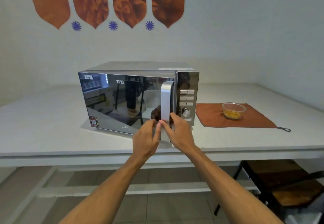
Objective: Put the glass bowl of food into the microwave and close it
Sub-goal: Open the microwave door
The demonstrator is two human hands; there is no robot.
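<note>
A silver microwave [122,101] with a mirrored door stands on the white table, its door swung out a little at the handle side. Both my hands meet at the lower end of its vertical silver handle [165,101]. My left hand [146,139] curls its fingers onto the handle from the left. My right hand [180,132] grips it from the right. The glass bowl [234,110] holds yellow food and rests on an orange cloth [215,118] to the right of the microwave, untouched.
The white table [52,136] runs to the wall and into a right corner. A dark chair [284,188] stands below the table's front edge at the right. The control panel [186,101] with buttons and a knob is beside the handle.
</note>
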